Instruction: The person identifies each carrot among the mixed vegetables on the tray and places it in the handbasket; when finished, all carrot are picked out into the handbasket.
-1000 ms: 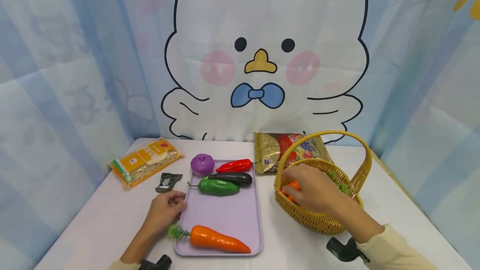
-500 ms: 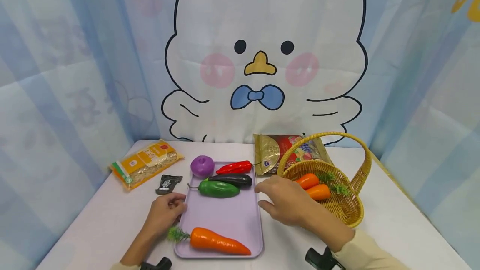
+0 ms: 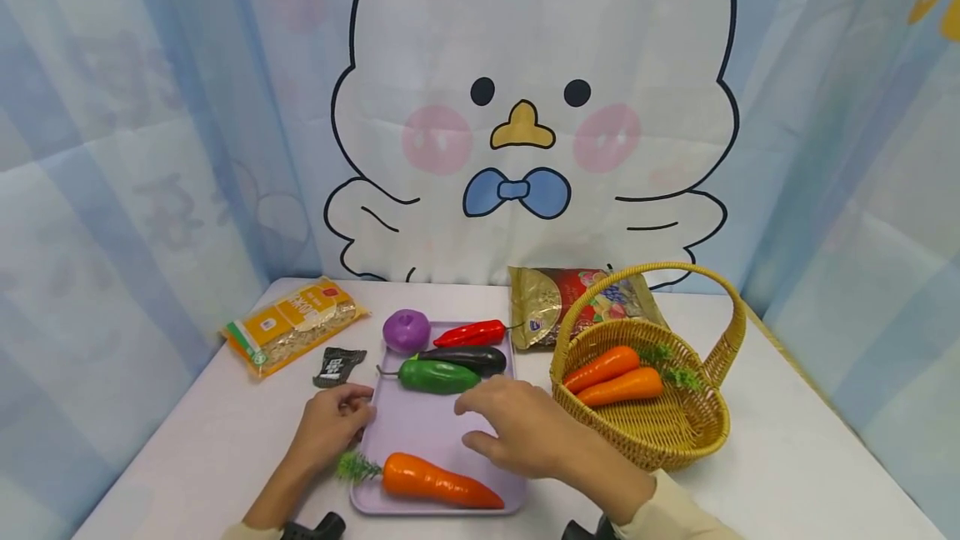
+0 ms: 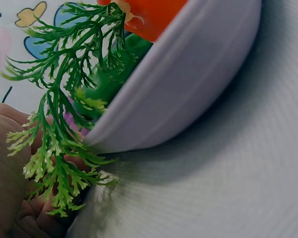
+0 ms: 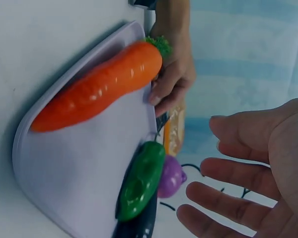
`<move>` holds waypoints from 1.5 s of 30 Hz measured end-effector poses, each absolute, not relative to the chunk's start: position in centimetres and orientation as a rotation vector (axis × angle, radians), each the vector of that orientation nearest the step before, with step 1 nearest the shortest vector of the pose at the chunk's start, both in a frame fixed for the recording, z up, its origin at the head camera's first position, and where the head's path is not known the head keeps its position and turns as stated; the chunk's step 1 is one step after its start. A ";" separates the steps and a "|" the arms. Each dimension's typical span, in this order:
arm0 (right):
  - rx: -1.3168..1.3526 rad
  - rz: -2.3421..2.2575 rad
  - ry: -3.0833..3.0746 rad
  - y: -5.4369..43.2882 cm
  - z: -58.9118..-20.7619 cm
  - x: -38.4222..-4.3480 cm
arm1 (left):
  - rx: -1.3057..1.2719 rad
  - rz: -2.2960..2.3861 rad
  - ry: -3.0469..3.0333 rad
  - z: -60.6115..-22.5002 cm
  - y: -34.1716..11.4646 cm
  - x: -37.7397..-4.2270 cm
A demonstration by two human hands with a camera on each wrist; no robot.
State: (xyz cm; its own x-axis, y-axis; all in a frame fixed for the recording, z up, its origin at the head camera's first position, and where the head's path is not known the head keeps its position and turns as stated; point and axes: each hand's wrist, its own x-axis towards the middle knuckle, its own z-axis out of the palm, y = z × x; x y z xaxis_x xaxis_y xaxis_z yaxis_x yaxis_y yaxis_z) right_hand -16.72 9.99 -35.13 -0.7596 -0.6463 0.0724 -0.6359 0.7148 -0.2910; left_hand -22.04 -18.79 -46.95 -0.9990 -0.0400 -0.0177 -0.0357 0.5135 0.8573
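Over the right side of the lavender tray (image 3: 416,436), the right hand (image 3: 517,432) hung empty, fingers spread. The left hand (image 3: 330,423) was at the tray's left rim; I couldn't tell whether it gripped. The large carrot (image 3: 438,480) lay across the tray's near end.

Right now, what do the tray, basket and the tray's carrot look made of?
Tray: likely plastic, matte; smooth, uniform lilac surface.
Basket: wicker or imitation, slightly shiny; visible weave.
Carrot on tray: probably glossy plastic or coated foam; bright highlights, frilly synthetic-looking leaves.
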 end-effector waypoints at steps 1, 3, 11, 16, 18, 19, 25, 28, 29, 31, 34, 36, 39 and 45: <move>-1.079 -0.473 2.867 9.7 -35.3 -16.7 | 0.069 -1.545 -2.730 -46.9 -18.8 -22.0; -1.072 -0.489 2.836 9.1 -35.6 -16.7 | 0.071 -1.542 -2.730 -46.9 -18.8 -22.1; -1.104 -0.537 2.724 6.6 -37.0 -16.7 | 0.067 -1.537 -2.731 -47.0 -18.9 -22.1; -1.101 -0.535 2.712 5.5 -37.6 -16.6 | 0.057 -1.529 -2.728 -47.0 -18.8 -22.1; -1.116 -0.516 2.724 5.2 -37.8 -16.5 | 0.050 -1.520 -2.725 -47.0 -18.8 -22.1; -1.123 -0.509 2.728 5.0 -37.9 -16.5 | 0.046 -1.517 -2.724 -47.0 -18.8 -22.1; -1.159 -0.505 2.720 4.0 -38.8 -16.5 | 0.035 -1.519 -2.717 -47.1 -18.8 -22.1; -1.152 -0.478 2.708 3.5 -39.1 -16.6 | 0.035 -1.516 -2.714 -47.0 -18.8 -22.2; -1.151 -0.458 2.711 3.3 -39.2 -16.5 | 0.034 -1.515 -2.714 -47.0 -18.8 -22.1; -1.153 -0.411 2.724 3.0 -39.3 -16.5 | 0.036 -1.512 -2.712 -47.0 -18.8 -22.1; -1.166 -0.338 2.755 2.5 -39.6 -16.5 | 0.039 -1.506 -2.718 -47.0 -18.8 -22.1; -1.173 -0.302 2.766 2.3 -39.8 -16.5 | 0.040 -1.507 -2.719 -47.0 -18.8 -22.1; -1.173 -0.268 2.771 2.0 -40.0 -16.5 | 0.042 -1.505 -2.725 -47.0 -18.8 -22.1; -1.148 -0.230 2.753 1.3 -40.0 -16.5 | 0.046 -1.509 -2.727 -47.0 -18.8 -22.2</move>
